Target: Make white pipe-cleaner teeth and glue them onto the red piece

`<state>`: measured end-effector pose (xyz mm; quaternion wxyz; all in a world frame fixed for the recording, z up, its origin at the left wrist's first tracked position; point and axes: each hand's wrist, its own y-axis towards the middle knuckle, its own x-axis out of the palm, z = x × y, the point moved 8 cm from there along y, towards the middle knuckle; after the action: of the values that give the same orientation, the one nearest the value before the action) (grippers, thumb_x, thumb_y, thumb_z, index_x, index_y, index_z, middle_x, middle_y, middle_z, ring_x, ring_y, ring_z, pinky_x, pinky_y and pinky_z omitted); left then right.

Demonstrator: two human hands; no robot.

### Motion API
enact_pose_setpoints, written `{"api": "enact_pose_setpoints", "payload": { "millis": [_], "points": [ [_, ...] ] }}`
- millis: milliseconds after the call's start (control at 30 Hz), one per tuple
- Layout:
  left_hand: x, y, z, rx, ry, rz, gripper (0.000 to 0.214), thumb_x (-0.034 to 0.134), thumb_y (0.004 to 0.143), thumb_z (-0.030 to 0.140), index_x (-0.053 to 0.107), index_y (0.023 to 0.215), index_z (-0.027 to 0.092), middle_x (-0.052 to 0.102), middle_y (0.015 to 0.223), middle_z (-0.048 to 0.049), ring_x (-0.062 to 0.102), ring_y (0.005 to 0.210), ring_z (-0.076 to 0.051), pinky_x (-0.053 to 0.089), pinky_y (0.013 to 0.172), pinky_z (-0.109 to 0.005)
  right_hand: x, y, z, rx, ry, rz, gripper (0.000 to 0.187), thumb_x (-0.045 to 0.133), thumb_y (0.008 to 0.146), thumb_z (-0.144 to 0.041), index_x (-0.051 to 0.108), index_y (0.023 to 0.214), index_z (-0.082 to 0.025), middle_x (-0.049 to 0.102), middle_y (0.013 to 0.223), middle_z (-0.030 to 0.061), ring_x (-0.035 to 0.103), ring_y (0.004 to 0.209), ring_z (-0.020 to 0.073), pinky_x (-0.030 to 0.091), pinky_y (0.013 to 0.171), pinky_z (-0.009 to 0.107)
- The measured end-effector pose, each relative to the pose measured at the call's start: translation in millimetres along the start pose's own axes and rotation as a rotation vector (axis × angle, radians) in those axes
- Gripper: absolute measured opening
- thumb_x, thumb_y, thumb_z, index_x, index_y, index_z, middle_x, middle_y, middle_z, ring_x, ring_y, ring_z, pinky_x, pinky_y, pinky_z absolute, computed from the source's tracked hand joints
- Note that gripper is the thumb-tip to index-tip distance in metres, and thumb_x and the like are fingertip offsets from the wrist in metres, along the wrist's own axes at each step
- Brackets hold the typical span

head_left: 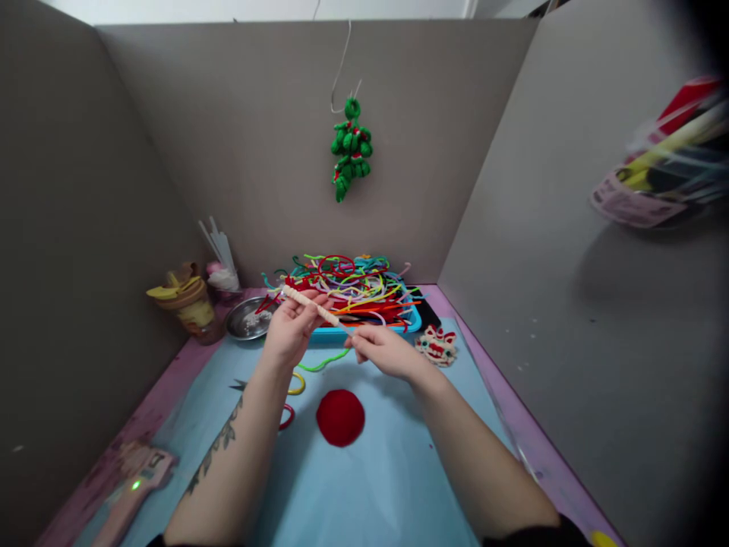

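Note:
A cream coil (pixel 310 302), apparently pipe cleaner wound around a thin rod (pixel 345 329), slants across in front of me. My left hand (pixel 289 328) supports the coil from below, closed on it with thumb and fingers. At the lower end, my right hand (pixel 388 351) pinches the bare part of the rod. Below both hands, a round red fuzzy disc (pixel 340 418) lies flat on the blue mat (pixel 399 471). Scissors (pixel 288 415) with red and yellow handles are partly hidden behind my left forearm. A bright green pipe cleaner (pixel 324 365) lies just beyond the disc.
A blue tray (pixel 336 334) heaped with coloured pipe cleaners stands at the back. A metal bowl (pixel 247 319), yellow-filled cup (pixel 197 308) and white sticks (pixel 219 247) are left. A pink device (pixel 140 482) lies front left. A cream-red animal face (pixel 437 347) lies right; a green ornament (pixel 351 148) hangs.

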<state>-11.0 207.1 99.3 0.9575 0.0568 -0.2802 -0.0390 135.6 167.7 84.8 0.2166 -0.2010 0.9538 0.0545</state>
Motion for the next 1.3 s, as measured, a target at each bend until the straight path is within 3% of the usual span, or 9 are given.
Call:
{"api": "enact_pose_setpoints", "payload": {
  "millis": [133, 333, 700, 933, 1100, 1300],
  "points": [
    [16.5, -5.8, -12.8, -0.031, 0.085, -0.097, 0.039, 0.084, 0.056, 0.024, 0.063, 0.087, 0.014, 0.073, 0.089, -0.0078, 0.069, 0.091, -0.023, 0.053, 0.081, -0.033, 0.5, 1.5, -4.5, -0.113, 0.072, 0.118, 0.025, 0.051, 0.086, -0.033, 0.054, 0.105, -0.018, 0.056, 0.071, -0.0018, 0.051, 0.061, 0.0115, 0.038, 0.057, 0.022],
    [16.5, -5.5, -6.2, 0.011, 0.067, -0.061, 0.038, 0.083, 0.059, 0.032, 0.065, 0.088, 0.014, 0.073, 0.087, -0.0082, 0.069, 0.087, -0.022, 0.054, 0.076, -0.030, -6.5, -0.6, -10.0, -0.159, -0.001, 0.266, 0.022, 0.046, 0.088, -0.038, 0.058, 0.089, -0.019, 0.048, 0.062, -0.0030, 0.042, 0.056, 0.0114, 0.032, 0.052, 0.023],
    [-8.5, 6.4, 9.6, 0.080, -0.011, 0.061, 0.040, 0.086, 0.053, 0.029, 0.063, 0.082, 0.015, 0.070, 0.077, -0.0030, 0.069, 0.080, -0.017, 0.054, 0.071, -0.026, -9.0, 3.1, -1.1, -0.099, -0.025, 0.257, 0.023, 0.048, 0.085, -0.037, 0.057, 0.075, -0.018, 0.049, 0.063, -0.0026, 0.043, 0.057, 0.0113, 0.030, 0.051, 0.022],
    [5.8, 2.0, -6.1, 0.012, -0.013, -0.008, 0.040, 0.085, 0.055, 0.024, 0.064, 0.088, 0.015, 0.072, 0.086, -0.0059, 0.069, 0.082, -0.018, 0.054, 0.076, -0.029, -9.2, 3.3, -2.9, -0.110, -0.023, 0.271, 0.026, 0.049, 0.084, -0.039, 0.059, 0.074, -0.017, 0.049, 0.063, -0.0019, 0.042, 0.060, 0.0118, 0.032, 0.054, 0.023],
    [11.6, -3.8, -18.2, -0.033, 0.017, -0.021, 0.037, 0.084, 0.057, 0.022, 0.064, 0.087, 0.014, 0.072, 0.084, -0.0058, 0.069, 0.082, -0.017, 0.054, 0.074, -0.026, -7.9, 2.1, -3.2, -0.116, 0.053, 0.285, 0.026, 0.050, 0.084, -0.040, 0.060, 0.090, -0.017, 0.054, 0.070, -0.0010, 0.045, 0.061, 0.0117, 0.035, 0.056, 0.023],
    [13.2, -4.0, -23.0, -0.044, 0.034, -0.034, 0.036, 0.083, 0.058, 0.023, 0.064, 0.088, 0.014, 0.072, 0.086, -0.0066, 0.069, 0.087, -0.019, 0.052, 0.078, -0.028, -11.2, 1.3, -3.5, -0.144, 0.136, 0.331, 0.024, 0.055, 0.081, -0.040, 0.054, 0.091, -0.019, 0.054, 0.074, -0.0011, 0.047, 0.064, 0.0120, 0.039, 0.058, 0.024]
  ]
}}
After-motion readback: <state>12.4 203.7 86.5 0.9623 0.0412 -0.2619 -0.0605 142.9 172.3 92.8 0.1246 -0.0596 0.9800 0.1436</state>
